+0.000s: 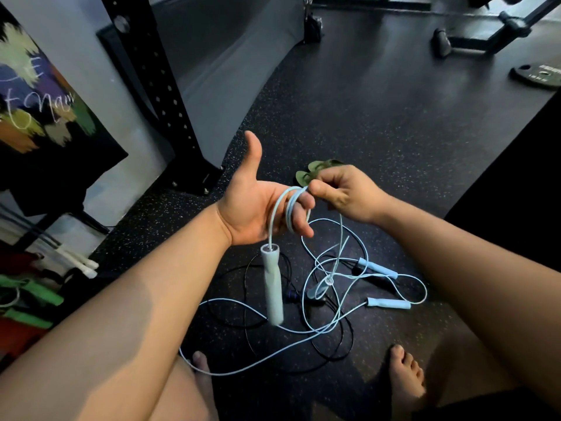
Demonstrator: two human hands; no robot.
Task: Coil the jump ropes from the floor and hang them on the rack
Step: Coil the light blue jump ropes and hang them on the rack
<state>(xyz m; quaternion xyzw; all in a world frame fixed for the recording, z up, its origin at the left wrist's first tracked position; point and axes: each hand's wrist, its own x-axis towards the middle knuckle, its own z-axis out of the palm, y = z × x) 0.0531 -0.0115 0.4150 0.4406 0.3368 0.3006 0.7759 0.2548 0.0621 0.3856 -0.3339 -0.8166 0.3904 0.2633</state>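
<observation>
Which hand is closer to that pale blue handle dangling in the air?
Left. The handle hangs just below the left hand, whose fingers carry the looped cord. The right hand is off to the side, pinching the cord.

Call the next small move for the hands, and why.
Probably the right hand should draw the light-blue rope around the fingers of the left hand for another loop. Only about two loops sit there, one handle dangles below the palm, and most of the cord lies loose on the floor across a black rope.
</observation>
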